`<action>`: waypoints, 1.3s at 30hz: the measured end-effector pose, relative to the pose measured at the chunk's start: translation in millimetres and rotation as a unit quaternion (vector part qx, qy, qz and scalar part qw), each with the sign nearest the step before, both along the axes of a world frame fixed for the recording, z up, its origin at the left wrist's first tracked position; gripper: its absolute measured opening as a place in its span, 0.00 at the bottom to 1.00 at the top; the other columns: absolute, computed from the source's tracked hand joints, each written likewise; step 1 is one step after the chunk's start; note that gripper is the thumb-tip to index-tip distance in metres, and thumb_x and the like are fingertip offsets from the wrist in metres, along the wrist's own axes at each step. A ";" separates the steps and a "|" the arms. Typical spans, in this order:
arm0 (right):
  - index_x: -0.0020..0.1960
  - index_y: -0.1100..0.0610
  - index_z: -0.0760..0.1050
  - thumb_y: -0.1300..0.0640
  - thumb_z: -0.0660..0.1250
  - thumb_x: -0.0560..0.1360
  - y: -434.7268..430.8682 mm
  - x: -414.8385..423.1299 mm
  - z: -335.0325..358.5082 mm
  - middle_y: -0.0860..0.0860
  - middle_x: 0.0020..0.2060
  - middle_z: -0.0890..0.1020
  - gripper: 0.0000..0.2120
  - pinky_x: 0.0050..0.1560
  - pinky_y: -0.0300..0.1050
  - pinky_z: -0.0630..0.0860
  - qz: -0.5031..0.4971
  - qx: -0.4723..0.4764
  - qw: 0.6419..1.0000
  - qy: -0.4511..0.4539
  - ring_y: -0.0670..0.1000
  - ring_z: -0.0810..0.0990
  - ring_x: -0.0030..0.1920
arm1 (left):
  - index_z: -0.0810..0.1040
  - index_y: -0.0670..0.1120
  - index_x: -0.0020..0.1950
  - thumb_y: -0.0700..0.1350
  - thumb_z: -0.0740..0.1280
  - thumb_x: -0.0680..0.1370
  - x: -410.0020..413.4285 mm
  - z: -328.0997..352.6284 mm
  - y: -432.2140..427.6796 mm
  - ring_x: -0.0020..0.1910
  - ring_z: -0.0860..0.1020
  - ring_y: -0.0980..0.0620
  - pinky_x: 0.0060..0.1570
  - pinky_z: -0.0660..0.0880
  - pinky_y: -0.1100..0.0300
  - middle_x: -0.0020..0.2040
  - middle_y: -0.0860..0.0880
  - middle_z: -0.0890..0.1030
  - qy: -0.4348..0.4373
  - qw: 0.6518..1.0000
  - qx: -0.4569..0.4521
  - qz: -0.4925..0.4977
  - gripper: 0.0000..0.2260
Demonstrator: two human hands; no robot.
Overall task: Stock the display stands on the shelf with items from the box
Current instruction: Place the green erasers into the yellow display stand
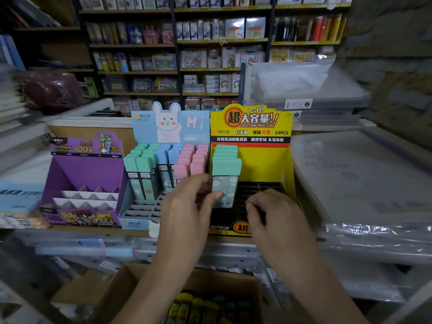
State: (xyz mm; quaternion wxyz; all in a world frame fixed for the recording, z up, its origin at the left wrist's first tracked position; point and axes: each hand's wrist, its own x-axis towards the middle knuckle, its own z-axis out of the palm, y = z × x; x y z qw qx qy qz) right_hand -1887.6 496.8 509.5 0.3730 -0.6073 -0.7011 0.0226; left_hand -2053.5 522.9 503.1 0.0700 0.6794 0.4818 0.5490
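Your left hand (187, 202) pinches a green-capped case (225, 178) at the front of the green row in the yellow display stand (287, 164) on the shelf (93, 230). Your right hand (268, 209) hovers over its black tray (264, 187), fingers curled; whether it grips anything, I cannot tell. The blue bunny stand (145, 127) crowds your left knuckles, and the box (252, 291) sits below

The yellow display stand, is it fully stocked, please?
No, the yellow display stand holds green-capped cases only at its left; the other black slots are bare.
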 end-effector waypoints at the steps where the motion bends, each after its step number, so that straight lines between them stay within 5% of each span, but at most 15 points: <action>1: 0.46 0.51 0.79 0.56 0.63 0.80 0.1 -0.1 -0.2 0.44 0.41 0.76 0.07 0.43 0.45 0.75 0.000 0.001 1.000 -0.002 0.45 0.74 0.44 | 0.83 0.50 0.54 0.42 0.75 0.76 0.6 -0.5 0.0 0.46 0.82 0.62 0.46 0.77 0.68 0.46 0.57 0.84 0.010 1.000 0.006 0.007 0.08; 7: 0.44 0.50 0.78 0.55 0.64 0.80 1.1 0.9 0.3 0.43 0.40 0.76 0.07 0.43 0.45 0.75 0.004 -0.006 1.000 0.001 0.45 0.74 0.44 | 0.84 0.50 0.56 0.43 0.74 0.77 -0.8 -1.1 -2.7 0.46 0.81 0.59 0.45 0.80 0.57 0.47 0.56 0.83 0.032 0.999 0.002 0.033 0.08; 16: 0.46 0.47 0.79 0.53 0.64 0.80 -0.8 1.5 0.4 0.41 0.39 0.77 0.06 0.39 0.34 0.67 0.015 0.000 1.000 0.012 0.42 0.74 0.43 | 0.84 0.52 0.53 0.42 0.74 0.77 0.2 4.3 -4.9 0.46 0.82 0.66 0.47 0.77 0.72 0.45 0.60 0.85 0.001 1.000 -0.020 0.016 0.08; 23: 0.46 0.52 0.83 0.59 0.71 0.76 -30.6 0.9 21.2 0.43 0.39 0.81 0.04 0.42 0.44 0.79 0.034 0.084 0.994 0.057 0.44 0.79 0.42 | 0.84 0.50 0.52 0.44 0.75 0.76 2.3 5.3 -3.7 0.44 0.83 0.61 0.46 0.80 0.63 0.44 0.57 0.86 0.036 0.998 -0.003 0.046 0.05; 32: 0.48 0.54 0.83 0.60 0.72 0.75 -44.0 77.6 66.8 0.47 0.37 0.80 0.03 0.39 0.39 0.75 -0.046 0.206 0.977 -0.002 0.41 0.78 0.36 | 0.84 0.49 0.51 0.45 0.76 0.76 2.7 5.7 -1.4 0.41 0.82 0.61 0.43 0.73 0.78 0.43 0.57 0.86 0.034 0.998 -0.017 0.049 0.05; 35: 0.49 0.54 0.83 0.63 0.72 0.74 -30.9 105.0 61.2 0.48 0.38 0.81 0.07 0.39 0.32 0.71 -0.066 0.164 0.984 -0.026 0.48 0.80 0.36 | 0.83 0.49 0.49 0.45 0.76 0.76 3.8 5.4 -1.6 0.40 0.82 0.60 0.41 0.76 0.70 0.42 0.57 0.85 0.055 0.997 -0.014 0.061 0.04; 39: 0.45 0.52 0.83 0.63 0.74 0.71 -20.2 115.3 44.7 0.46 0.37 0.82 0.07 0.39 0.42 0.77 -0.044 0.124 0.991 -0.027 0.49 0.81 0.38 | 0.82 0.48 0.48 0.45 0.76 0.75 4.9 3.0 -3.2 0.37 0.80 0.55 0.37 0.78 0.58 0.40 0.55 0.82 0.095 0.992 -0.007 0.083 0.05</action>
